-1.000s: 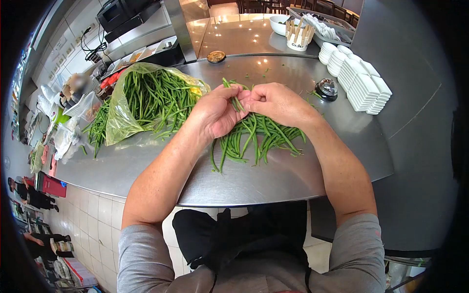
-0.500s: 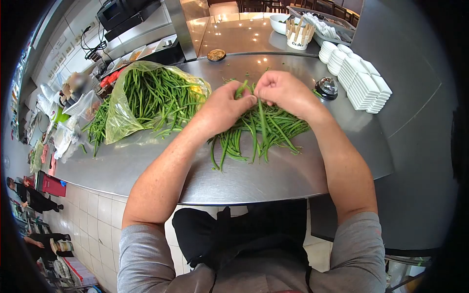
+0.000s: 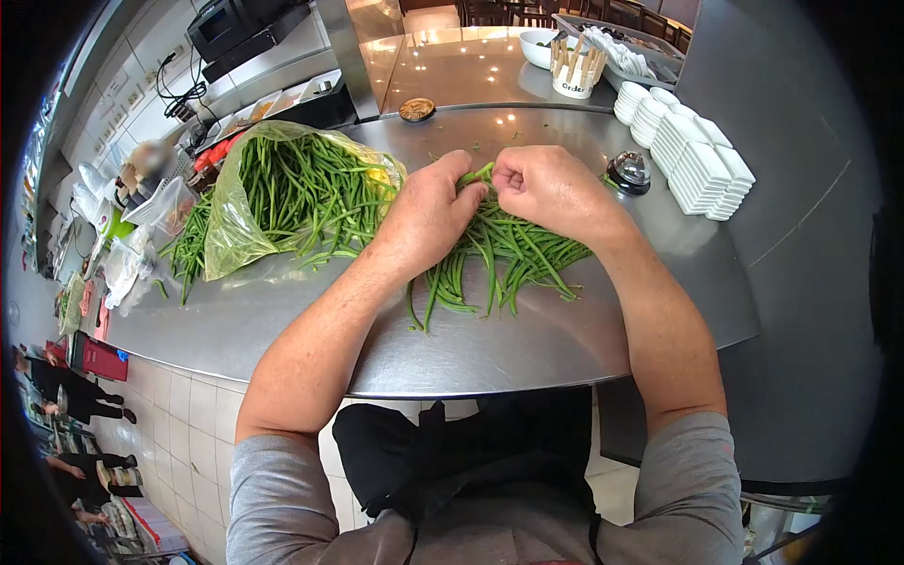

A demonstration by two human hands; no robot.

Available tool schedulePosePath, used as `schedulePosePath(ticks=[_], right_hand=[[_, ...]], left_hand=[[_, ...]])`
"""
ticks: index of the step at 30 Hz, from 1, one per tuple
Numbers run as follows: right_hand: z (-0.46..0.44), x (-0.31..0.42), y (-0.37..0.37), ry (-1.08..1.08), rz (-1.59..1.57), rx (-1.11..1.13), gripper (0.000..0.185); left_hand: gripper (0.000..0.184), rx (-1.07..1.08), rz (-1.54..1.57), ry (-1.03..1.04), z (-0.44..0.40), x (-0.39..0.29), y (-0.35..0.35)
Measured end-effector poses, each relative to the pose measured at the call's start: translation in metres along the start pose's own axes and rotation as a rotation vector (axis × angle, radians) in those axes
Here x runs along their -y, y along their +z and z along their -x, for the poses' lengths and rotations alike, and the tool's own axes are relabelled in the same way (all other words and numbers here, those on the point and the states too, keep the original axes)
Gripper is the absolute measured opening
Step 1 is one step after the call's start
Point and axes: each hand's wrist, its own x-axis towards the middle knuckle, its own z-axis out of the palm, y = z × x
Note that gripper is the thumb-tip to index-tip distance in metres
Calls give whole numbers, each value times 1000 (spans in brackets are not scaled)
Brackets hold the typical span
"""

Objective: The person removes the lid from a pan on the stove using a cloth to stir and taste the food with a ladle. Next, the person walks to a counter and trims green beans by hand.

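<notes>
A green bean [image 3: 478, 174] spans the small gap between my two hands, over a loose pile of green beans [image 3: 513, 247] on the steel counter [image 3: 471, 353]. My left hand [image 3: 431, 205] is closed on the bean, its thumb toward the right. With fingertips pinched at the bean's right end, my right hand [image 3: 554, 191] is closed as well. The fingertips partly hide the bean. Left of my left forearm lies an open, see-through yellowish plastic bag [image 3: 226, 235], with many green beans [image 3: 297, 184] spilling from its mouth.
A call bell [image 3: 629, 171] and stacked white dishes [image 3: 692, 155] stand at the right. Behind are a small round dish [image 3: 416, 109], a white cup of wooden sticks [image 3: 576, 73] and a white bowl [image 3: 537, 45]. Two people in dark clothes are at the far left.
A long bean that hung down between my hands no longer shows there. My right hand has shifted slightly down, and a short stretch of bean now lies between both hands.
</notes>
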Motion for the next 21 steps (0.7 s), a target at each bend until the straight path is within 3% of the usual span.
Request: schedulePosePath(ticks=[4,6,7,10,20,21], right_hand=[[-8,-5,5,324,-511,-94,13],[-8,-11,-5,385,-618,-63,16],[-5,-11,-10,370,-591,39,18],[0,-6,-16,377,-579,288,26],[-3,-4,-4,329,-673,218,15],[-3,-5,-5,298,-570,220,13]], left_hand=[[16,-36,265,193,-11,19,12],[16,-30,465,-52,-14,18,5],[16,-29,566,-176,-13,12,0],[16,-170,718,-194,-17,16,-4],[14,-237,816,-189,-17,11,-7],[14,-230,830,-191,-16,11,-6]])
